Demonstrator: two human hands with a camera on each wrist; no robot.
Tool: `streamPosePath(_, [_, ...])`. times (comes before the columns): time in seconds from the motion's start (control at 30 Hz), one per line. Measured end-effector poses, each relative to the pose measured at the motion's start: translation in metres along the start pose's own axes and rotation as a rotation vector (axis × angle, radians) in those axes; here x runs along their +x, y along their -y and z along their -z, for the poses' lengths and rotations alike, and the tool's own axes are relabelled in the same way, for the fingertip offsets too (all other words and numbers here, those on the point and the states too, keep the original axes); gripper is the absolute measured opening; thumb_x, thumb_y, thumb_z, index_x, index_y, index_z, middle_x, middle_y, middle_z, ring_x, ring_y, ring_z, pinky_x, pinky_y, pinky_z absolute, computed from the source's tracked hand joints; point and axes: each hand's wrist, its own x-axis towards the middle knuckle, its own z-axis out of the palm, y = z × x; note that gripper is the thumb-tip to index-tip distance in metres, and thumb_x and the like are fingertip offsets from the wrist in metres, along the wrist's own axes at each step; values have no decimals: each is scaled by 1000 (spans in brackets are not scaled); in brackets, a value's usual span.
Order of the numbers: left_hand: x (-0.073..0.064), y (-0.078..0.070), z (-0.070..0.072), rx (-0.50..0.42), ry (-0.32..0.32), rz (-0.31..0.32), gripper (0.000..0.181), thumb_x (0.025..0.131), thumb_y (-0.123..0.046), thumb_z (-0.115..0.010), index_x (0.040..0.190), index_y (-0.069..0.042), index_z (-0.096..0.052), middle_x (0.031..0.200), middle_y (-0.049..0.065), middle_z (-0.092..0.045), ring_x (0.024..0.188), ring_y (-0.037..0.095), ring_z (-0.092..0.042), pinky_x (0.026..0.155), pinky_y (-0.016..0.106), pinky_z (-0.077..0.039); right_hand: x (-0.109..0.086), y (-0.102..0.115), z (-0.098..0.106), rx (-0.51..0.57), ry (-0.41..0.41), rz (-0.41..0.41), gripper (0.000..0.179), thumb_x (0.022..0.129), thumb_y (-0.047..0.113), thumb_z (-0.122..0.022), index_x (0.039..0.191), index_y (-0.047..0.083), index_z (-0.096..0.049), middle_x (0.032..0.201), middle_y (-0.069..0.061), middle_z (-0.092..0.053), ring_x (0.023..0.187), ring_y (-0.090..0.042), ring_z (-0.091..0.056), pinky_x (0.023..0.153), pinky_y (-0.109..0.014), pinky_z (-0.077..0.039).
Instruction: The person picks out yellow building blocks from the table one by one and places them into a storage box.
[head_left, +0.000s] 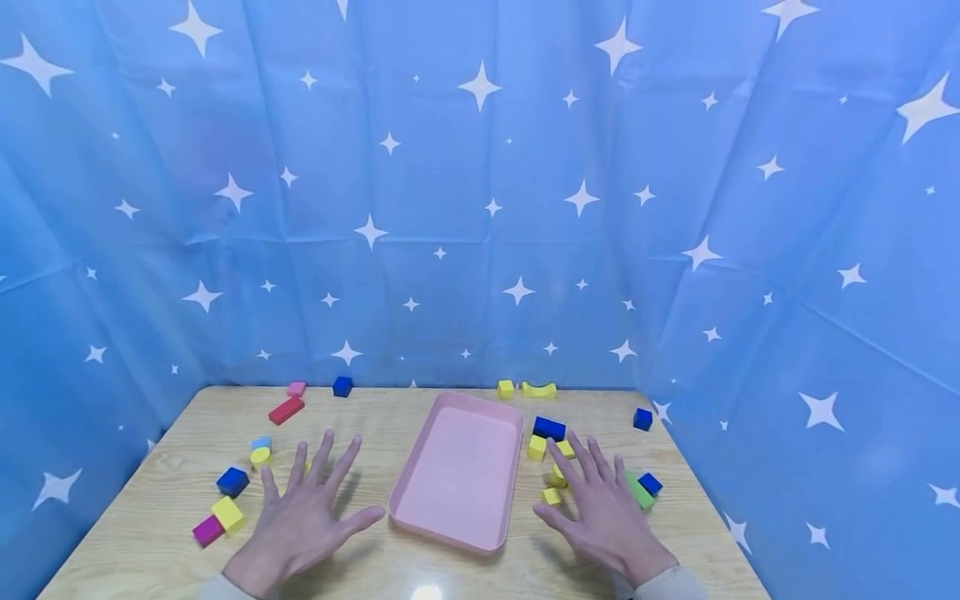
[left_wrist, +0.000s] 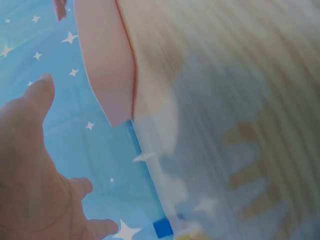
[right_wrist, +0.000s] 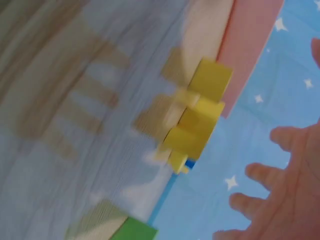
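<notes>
My left hand (head_left: 303, 518) is held over the table left of the pink tray (head_left: 455, 475), its fingers straight and spread. It holds nothing. On the other side of the tray my right hand (head_left: 602, 518) is spread the same way, with nothing in it. Near its fingers lie several yellow blocks (head_left: 537, 448), a blue block (head_left: 550, 428) and a green block (head_left: 642, 495). In the right wrist view the palm (right_wrist: 295, 185) faces the table. Left of my left hand are a yellow block (head_left: 228, 514), a purple block (head_left: 208, 531) and a dark blue block (head_left: 233, 482).
A red block (head_left: 287, 410), a pink block (head_left: 297, 389) and a blue cube (head_left: 342, 386) lie at the back left. A yellow arch (head_left: 539, 390) and a yellow cube (head_left: 506, 389) sit along the back edge. A star-patterned blue curtain (head_left: 442, 192) surrounds the table.
</notes>
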Motion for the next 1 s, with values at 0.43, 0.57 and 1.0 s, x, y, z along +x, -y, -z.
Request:
streamPosePath(0.43, [9, -31, -16, -175, 134, 43, 101, 108, -87, -53, 187, -30, -28, 192, 24, -30, 172, 63, -34, 129, 101, -18, 22, 38, -9, 191, 25, -82, 80, 113, 50, -75, 177, 10, -49, 174, -20, -56, 158, -47, -58, 128, -70, -55])
streamPosePath(0.57, [10, -39, -21, -234, 109, 31, 98, 109, -82, -56, 185, -25, -34, 187, 26, -39, 171, 59, -40, 132, 96, -25, 28, 51, -13, 275, 6, -90, 75, 110, 40, -81, 171, 2, -56, 156, -19, -66, 125, -28, -74, 100, -50, -71])
streamPosePath(1.0, [25, -59, -37, -273, 40, -9, 94, 108, -68, -73, 180, -14, -45, 172, 22, -62, 150, 49, -66, 120, 78, -57, 44, 66, -30, 404, 22, -192, 63, 105, 26, -85, 158, -4, -66, 134, -17, -74, 86, -9, -63, 67, -21, -55])
